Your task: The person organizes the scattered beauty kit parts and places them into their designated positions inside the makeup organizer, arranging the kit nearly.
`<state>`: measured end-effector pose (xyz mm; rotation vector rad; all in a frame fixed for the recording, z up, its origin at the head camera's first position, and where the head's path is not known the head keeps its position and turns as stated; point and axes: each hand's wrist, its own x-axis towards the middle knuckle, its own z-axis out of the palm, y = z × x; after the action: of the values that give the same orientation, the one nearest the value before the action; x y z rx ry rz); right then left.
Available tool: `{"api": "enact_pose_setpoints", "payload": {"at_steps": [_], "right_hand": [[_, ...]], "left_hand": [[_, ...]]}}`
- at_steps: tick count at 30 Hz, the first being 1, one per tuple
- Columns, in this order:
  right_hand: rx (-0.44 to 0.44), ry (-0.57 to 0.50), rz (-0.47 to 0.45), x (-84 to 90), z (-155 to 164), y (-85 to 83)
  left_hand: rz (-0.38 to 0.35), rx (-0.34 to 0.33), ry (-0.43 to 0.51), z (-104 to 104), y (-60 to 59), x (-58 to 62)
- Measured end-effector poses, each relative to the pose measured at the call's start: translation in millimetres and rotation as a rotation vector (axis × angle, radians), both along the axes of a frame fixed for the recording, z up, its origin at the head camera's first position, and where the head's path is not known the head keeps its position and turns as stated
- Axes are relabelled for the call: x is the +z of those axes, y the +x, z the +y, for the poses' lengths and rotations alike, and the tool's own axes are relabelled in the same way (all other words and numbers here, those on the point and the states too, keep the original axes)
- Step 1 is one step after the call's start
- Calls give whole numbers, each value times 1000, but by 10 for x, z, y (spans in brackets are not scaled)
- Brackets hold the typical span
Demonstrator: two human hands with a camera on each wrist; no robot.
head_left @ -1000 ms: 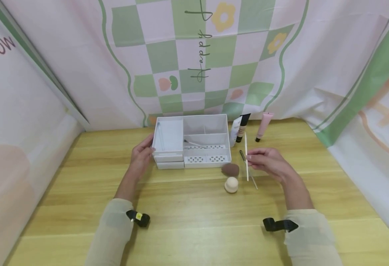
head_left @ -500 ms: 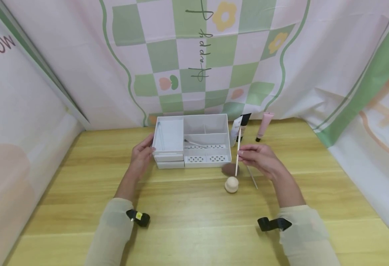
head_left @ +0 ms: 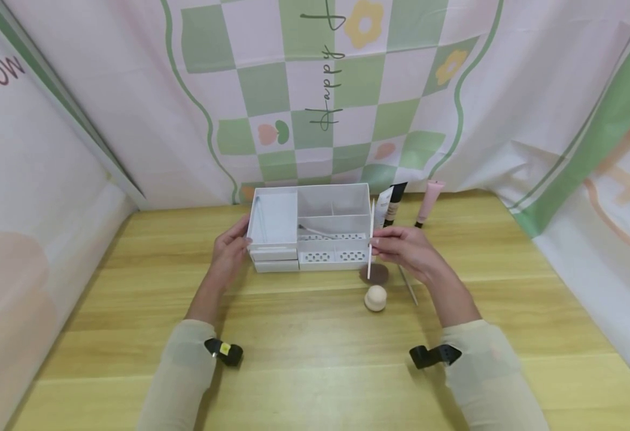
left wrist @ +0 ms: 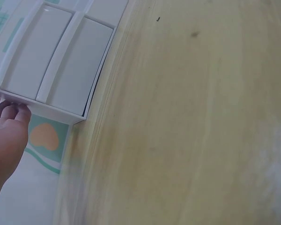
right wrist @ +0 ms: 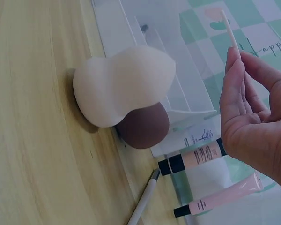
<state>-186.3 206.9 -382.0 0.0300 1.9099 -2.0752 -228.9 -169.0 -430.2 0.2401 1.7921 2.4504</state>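
Your right hand (head_left: pixel 408 251) pinches a thin white stick (head_left: pixel 370 239) between thumb and fingertips (right wrist: pixel 235 70), so its grip is pressed together on that stick. The stick stands nearly upright, just at the right front corner of the white organizer box (head_left: pixel 315 230), its lower end above the brown sponge (head_left: pixel 375 274). In the right wrist view the stick (right wrist: pixel 230 30) rises past your fingertips towards the checked backdrop.

Your left hand (head_left: pixel 228 251) rests against the left side of the box, fingers fairly straight and touching its wall; the left wrist view shows the fingertips (left wrist: pixel 9 112) at the corner of the box (left wrist: pixel 61 61), with nothing held, so that grip is spread and relaxed.

On the counter (head_left: pixel 304 359), in front of the box and to its right, the brown sponge lies touching or just beside a cream, gourd-shaped sponge (head_left: pixel 375 297). In the right wrist view the cream sponge (right wrist: pixel 122 86) sits in front of the brown one (right wrist: pixel 145 126). A slim grey pencil (head_left: pixel 408 286) lies on the counter just right of the sponges, under your right wrist. Behind your right hand, near the backdrop, lie a white tube (head_left: pixel 382 206), a tube with a black cap (head_left: pixel 394 203) and a pink tube (head_left: pixel 429 202). Inside the box a small tool (head_left: pixel 315 231) lies in a middle compartment
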Motion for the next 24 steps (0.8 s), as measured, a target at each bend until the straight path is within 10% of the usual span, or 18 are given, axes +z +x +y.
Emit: {"api": "enact_pose_setpoints", "payload": {"at_steps": [24], "right_hand": [[53, 39, -18, 197, -365, -279]], "left_hand": [[-14, -6, -20, -2, 8, 36]]}}
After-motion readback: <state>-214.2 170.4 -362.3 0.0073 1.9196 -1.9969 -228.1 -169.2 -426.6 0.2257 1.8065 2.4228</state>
